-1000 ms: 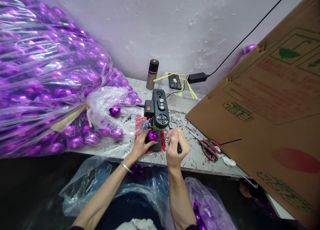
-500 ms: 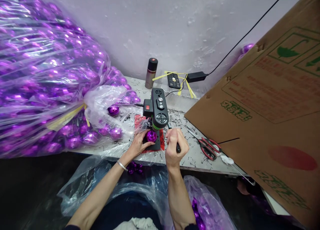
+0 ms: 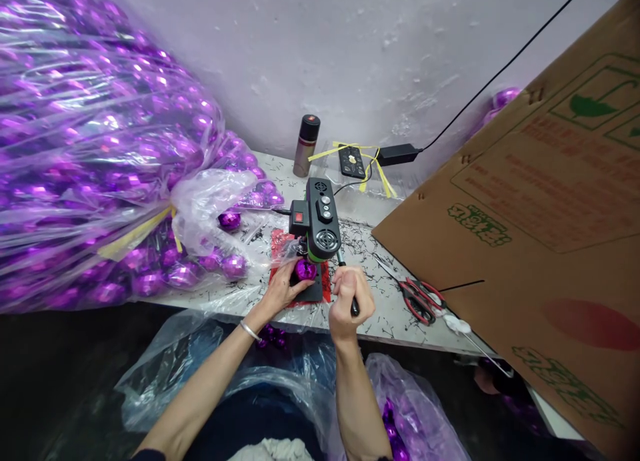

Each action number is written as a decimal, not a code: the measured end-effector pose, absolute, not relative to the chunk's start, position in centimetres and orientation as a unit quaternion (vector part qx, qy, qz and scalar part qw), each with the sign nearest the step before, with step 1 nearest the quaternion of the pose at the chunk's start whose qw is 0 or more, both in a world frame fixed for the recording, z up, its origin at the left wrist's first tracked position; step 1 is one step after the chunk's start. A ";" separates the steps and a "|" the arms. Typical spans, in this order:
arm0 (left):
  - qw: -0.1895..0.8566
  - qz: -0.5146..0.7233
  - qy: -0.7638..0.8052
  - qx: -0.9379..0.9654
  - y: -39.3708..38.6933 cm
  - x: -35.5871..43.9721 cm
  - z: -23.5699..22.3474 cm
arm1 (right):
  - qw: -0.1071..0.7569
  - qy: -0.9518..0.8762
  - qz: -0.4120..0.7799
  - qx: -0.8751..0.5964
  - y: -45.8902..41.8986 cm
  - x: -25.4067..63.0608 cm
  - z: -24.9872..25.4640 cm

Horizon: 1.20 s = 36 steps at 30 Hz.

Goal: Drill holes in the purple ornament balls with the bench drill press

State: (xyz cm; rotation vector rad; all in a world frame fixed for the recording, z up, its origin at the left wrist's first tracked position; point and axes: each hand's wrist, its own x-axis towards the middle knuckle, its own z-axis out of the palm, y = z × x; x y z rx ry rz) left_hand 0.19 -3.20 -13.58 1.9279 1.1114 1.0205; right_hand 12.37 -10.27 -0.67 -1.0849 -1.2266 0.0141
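Note:
A shiny purple ball ornament (image 3: 305, 269) sits under the head of a small black bench press (image 3: 325, 219). My left hand (image 3: 283, 289) holds the ball from the left, thumb along its near side and fingers on its far side. My right hand (image 3: 351, 301) is wrapped in a fist round the press's black lever handle (image 3: 355, 307), to the right of the machine. The press's dark base plate (image 3: 315, 293) rests on a red sheet (image 3: 325, 282). Where the press head meets the ball is partly hidden from above.
On the left bulges a clear bag of purple balls (image 3: 100, 154). A large cardboard box (image 3: 500, 241) leans in at the right, with red-handled scissors (image 3: 420, 299) before it. Behind the press stand a spray can (image 3: 306, 146), a phone (image 3: 352, 161) and a power adapter (image 3: 397, 155).
My right fist and the lever have come slightly down toward me. The left hand stays on the ball. The whole view has shifted slightly.

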 end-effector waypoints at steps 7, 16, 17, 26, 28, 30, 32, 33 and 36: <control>0.341 0.395 0.428 0.738 -3.2 0.1 -13.5 | 0.684 -0.554 -0.049 -0.472 -9.8 12.4 -5.6; 0.339 0.391 0.433 0.738 -3.2 0.2 -13.4 | 0.716 -0.540 -0.052 -0.439 -9.1 12.3 -6.9; 0.340 0.391 0.433 0.738 -3.1 0.2 -13.5 | 0.715 -0.542 -0.055 -0.437 -9.0 12.4 -7.0; 0.333 0.409 0.421 0.738 -2.8 0.4 -13.9 | 0.687 -0.575 -0.085 -0.436 -8.6 13.2 -7.8; 0.331 0.410 0.418 0.740 -2.8 0.4 -13.9 | 0.689 -0.578 -0.085 -0.430 -8.5 13.3 -7.8; 0.329 0.410 0.415 0.743 -2.7 0.5 -13.8 | 0.689 -0.580 -0.086 -0.426 -8.4 13.3 -7.8; 0.327 0.408 0.415 0.745 -2.6 0.4 -13.7 | 0.684 -0.585 -0.086 -0.426 -8.5 13.4 -7.8; 0.326 0.406 0.416 0.745 -2.6 0.4 -13.7 | 0.680 -0.591 -0.086 -0.426 -8.6 13.3 -7.8; 0.327 0.404 0.419 0.745 -2.7 0.4 -13.6 | 0.665 -0.610 -0.085 -0.422 -8.8 13.3 -7.6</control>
